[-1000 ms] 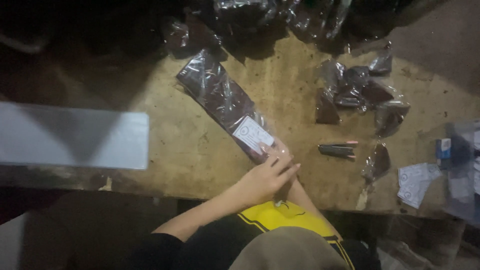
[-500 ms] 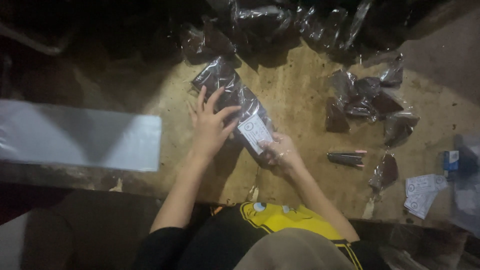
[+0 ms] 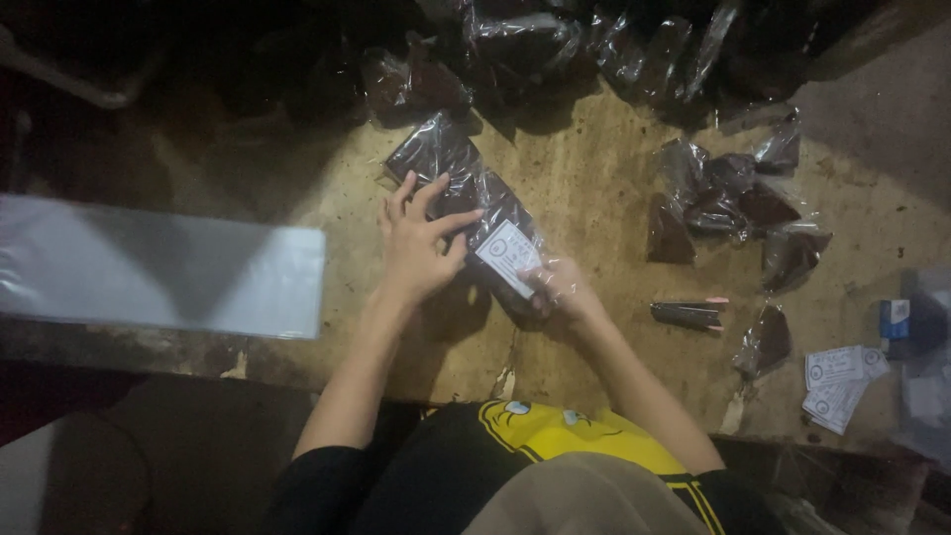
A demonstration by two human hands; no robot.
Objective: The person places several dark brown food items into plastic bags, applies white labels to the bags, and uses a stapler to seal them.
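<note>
A long clear packet of dark goods [image 3: 466, 188] lies slantwise on the worn tabletop [image 3: 584, 168]. The left hand [image 3: 416, 243] presses on its middle, fingers spread; the right hand [image 3: 557, 287] seems to pinch the end by its white label [image 3: 507, 256].

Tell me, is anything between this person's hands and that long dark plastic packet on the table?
Nothing visible. The left hand lies flat on the long packet, and the right hand grips its near end by the white label. The other packets and the small dark tool lie apart, on the right.
</note>
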